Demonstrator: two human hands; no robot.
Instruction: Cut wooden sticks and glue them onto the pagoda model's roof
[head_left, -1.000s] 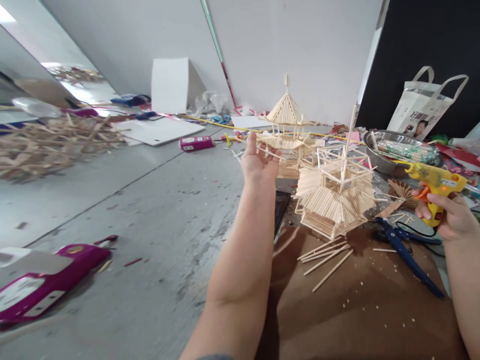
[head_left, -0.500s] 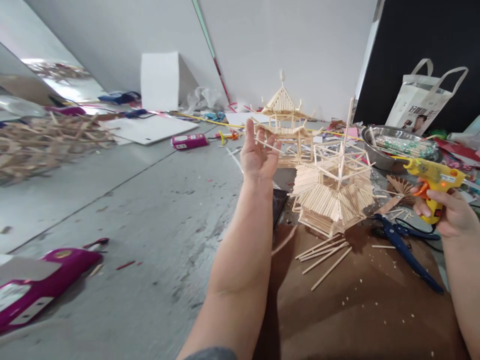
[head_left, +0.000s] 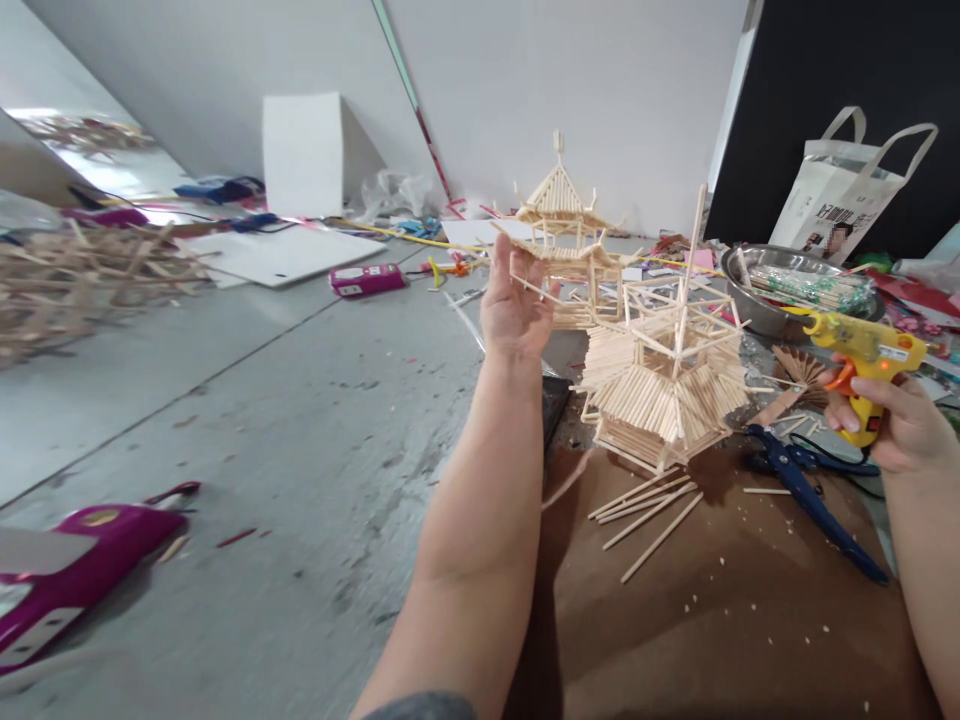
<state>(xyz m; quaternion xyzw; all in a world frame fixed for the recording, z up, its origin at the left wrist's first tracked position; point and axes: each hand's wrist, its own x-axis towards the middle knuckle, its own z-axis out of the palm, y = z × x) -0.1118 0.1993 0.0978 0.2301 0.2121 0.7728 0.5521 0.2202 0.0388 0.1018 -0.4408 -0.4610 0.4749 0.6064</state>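
Note:
My left hand (head_left: 517, 300) is raised with its palm turned up at the left side of the farther wooden-stick pagoda (head_left: 559, 205). Its fingers are loosely spread, and a thin stick crosses in front of them; whether the hand touches the model I cannot tell. In my right hand (head_left: 904, 415) is a yellow hot glue gun (head_left: 870, 345), its nozzle pointing left and a finger at the orange trigger. Between the hands stands a nearer hexagonal stick model (head_left: 667, 390) with a slatted roof, open framing above and one tall upright stick. Several loose sticks (head_left: 649, 505) lie before it.
Blue-handled pliers (head_left: 817, 505) lie on the brown board (head_left: 720, 640). Behind the glue gun stand a metal bowl (head_left: 739, 285) of packed sticks and a white bag (head_left: 840, 200). On the floor are magenta tools (head_left: 367, 280) and a heap of wood pieces (head_left: 82, 280).
The view has shifted slightly, so the background sits a little further left. My left hand's fingers look a bit closer together. The glue gun stays in my right hand.

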